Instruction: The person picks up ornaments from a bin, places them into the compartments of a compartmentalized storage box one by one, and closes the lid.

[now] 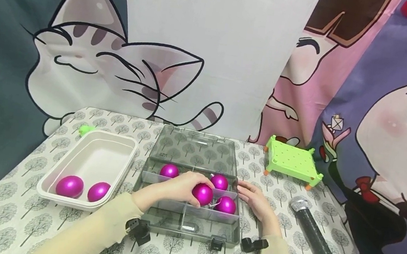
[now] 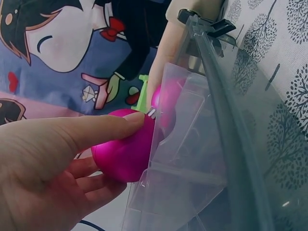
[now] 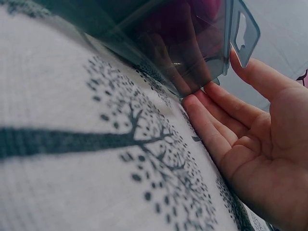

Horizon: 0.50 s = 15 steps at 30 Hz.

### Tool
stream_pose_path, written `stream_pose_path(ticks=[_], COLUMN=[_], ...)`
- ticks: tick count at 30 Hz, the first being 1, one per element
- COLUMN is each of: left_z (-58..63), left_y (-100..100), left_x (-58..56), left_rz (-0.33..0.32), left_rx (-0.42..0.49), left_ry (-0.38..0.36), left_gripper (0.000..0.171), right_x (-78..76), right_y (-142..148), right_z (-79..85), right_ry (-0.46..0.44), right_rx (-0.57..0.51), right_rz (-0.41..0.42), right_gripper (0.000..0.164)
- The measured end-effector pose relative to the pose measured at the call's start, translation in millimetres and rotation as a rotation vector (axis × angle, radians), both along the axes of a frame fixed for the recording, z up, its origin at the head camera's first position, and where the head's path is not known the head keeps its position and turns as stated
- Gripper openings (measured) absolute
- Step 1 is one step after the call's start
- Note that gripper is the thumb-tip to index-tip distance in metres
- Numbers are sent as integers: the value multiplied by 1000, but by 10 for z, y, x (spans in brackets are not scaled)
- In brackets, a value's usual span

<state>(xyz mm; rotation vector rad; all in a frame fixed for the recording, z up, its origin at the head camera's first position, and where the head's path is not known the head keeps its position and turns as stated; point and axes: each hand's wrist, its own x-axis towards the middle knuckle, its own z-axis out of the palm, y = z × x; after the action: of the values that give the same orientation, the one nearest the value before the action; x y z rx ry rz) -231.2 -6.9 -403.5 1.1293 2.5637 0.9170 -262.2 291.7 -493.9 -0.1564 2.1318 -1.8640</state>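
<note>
My left hand (image 1: pixel 183 185) grips a magenta bauble (image 1: pixel 202 194) between thumb and fingers, over the middle row of a transparent grey divided box (image 1: pixel 160 218). In the left wrist view, the held bauble (image 2: pixel 126 156) is beside a clear divider (image 2: pixel 178 130). Another bauble (image 1: pixel 225 206) lies in the middle right compartment, its metal cap toward the held one. Two more, a left bauble (image 1: pixel 170 171) and a right bauble (image 1: pixel 220 182), sit in the back row. My right hand (image 1: pixel 257 200) touches the box's right side with relaxed fingers, shown close up by the right wrist view.
A white tray (image 1: pixel 128 151) with two magenta baubles stands left of the box, a small green toy (image 1: pixel 86 130) behind it. The box's lid (image 1: pixel 193 149) lies back, raised. At right are a green toy bed (image 1: pixel 293 161) and a black microphone (image 1: pixel 319 241).
</note>
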Motion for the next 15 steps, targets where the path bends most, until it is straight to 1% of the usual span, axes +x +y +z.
stream_pose_path(ticks=[4, 9, 15], left_z=[-7, -49, -73], left_y=[12, 23, 35], left_x=[3, -9, -27], left_rz=[4, -2, -5], left_rx=[-11, -32, -32], left_ry=[-14, -10, -8], left_gripper=[58, 59, 60], right_x=[6, 3, 2], right_y=[-6, -17, -13], right_z=[-3, -9, -7], right_ry=[12, -8, -8], right_rx=[-3, 0, 5], right_rz=[12, -3, -10], right_gripper=[53, 51, 52])
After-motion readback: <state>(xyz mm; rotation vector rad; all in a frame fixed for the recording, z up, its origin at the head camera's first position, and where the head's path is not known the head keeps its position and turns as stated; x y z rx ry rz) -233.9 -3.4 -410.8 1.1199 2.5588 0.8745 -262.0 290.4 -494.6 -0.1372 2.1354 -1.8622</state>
